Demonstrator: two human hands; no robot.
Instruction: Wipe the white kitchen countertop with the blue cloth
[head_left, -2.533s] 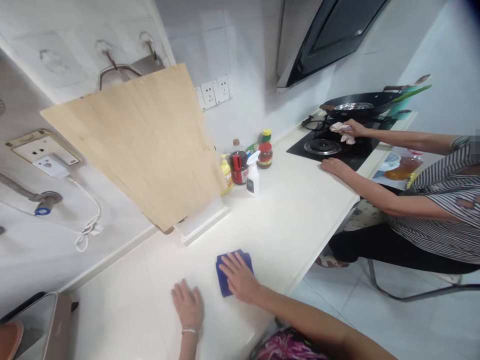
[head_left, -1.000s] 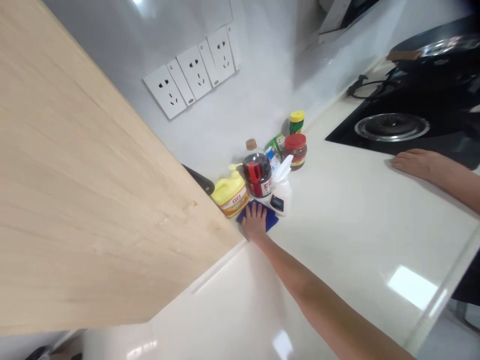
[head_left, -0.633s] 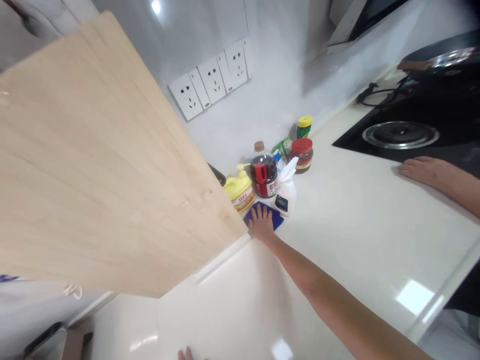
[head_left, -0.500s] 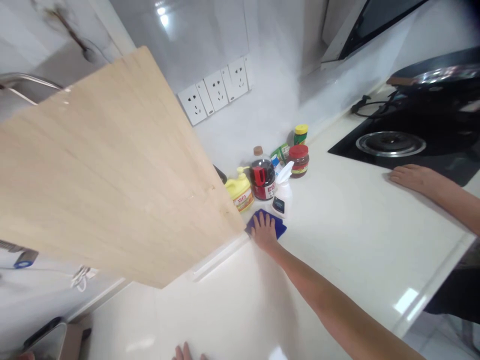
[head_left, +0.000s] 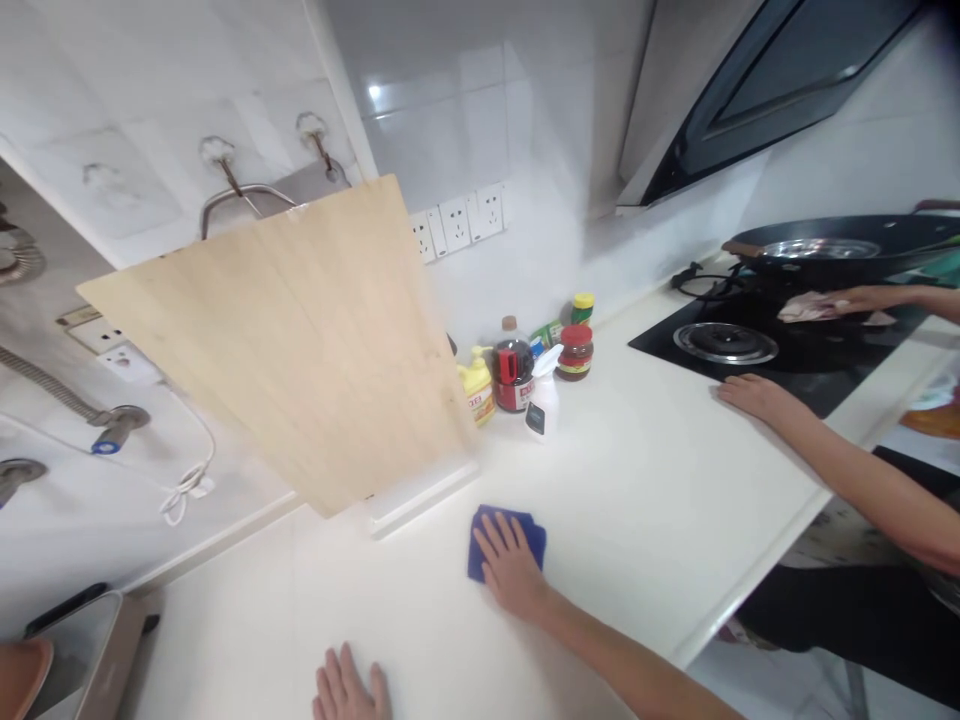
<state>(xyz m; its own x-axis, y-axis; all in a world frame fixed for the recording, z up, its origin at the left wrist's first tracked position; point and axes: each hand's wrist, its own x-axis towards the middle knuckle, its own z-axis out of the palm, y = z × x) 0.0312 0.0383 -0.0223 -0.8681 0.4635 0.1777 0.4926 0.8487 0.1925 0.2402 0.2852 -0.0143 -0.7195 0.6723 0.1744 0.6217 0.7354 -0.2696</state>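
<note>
My right hand (head_left: 514, 570) lies flat with its fingers spread on a folded blue cloth (head_left: 534, 535), pressing it against the white countertop (head_left: 420, 600). Parts of the cloth are hidden under the palm. At the bottom edge my left hand (head_left: 349, 688) rests open on the counter, fingers apart and holding nothing; its wrist is out of view. Beyond the cloth stands a white spray bottle (head_left: 543, 405). Close to it are a dark sauce bottle (head_left: 513, 375), a yellow pump bottle (head_left: 478, 385) and a red-lidded jar (head_left: 576, 352).
A large wooden board (head_left: 300, 350) leans at the wall on a white ledge (head_left: 424, 500). On the right, a co-worker's hand (head_left: 862, 298) holds a pale cloth (head_left: 810, 307) on the black cooktop (head_left: 795, 350), near a wok (head_left: 847, 240). Their other hand (head_left: 757, 395) rests on the counter.
My right hand has drawn the blue cloth away from the bottles, nearer to me. More of my left hand shows. The view has shifted, bringing the co-worker's cloth into sight.
</note>
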